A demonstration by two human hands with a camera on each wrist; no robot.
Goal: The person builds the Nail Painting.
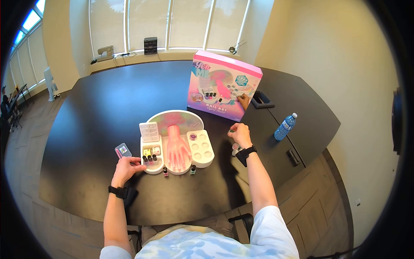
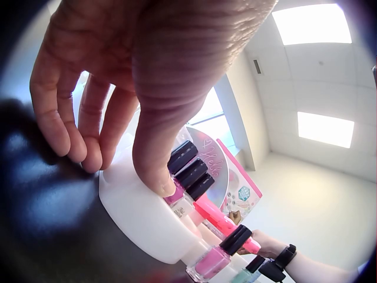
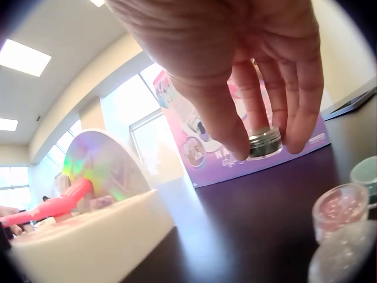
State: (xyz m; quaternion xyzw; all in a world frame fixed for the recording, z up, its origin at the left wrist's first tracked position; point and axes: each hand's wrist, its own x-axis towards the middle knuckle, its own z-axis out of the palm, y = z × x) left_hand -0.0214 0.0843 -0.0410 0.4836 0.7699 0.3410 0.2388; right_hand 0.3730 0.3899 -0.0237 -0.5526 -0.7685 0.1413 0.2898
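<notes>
Between thumb and fingers, my right hand (image 1: 240,134) pinches a small clear jar (image 3: 265,143) with dark green contents, just above the table right of the white nail studio (image 1: 202,159). My left hand (image 1: 126,169) rests at the studio's left edge, its thumb at the row of black-capped polish bottles (image 2: 192,171) and its fingertips hanging along the outside. A pink model hand (image 1: 176,146) stands in the studio's middle. One small pot (image 1: 193,137) sits in the right tray's round wells. A pink bottle (image 2: 212,263) and a green bottle (image 1: 192,170) stand in front.
Several glitter pots (image 3: 340,212) stand by my right wrist. The nail art box (image 1: 222,86) is upright behind, with a water bottle (image 1: 285,127) to the right. A small clear case (image 1: 123,150) lies left of the studio. The table (image 1: 95,116) has a dark top.
</notes>
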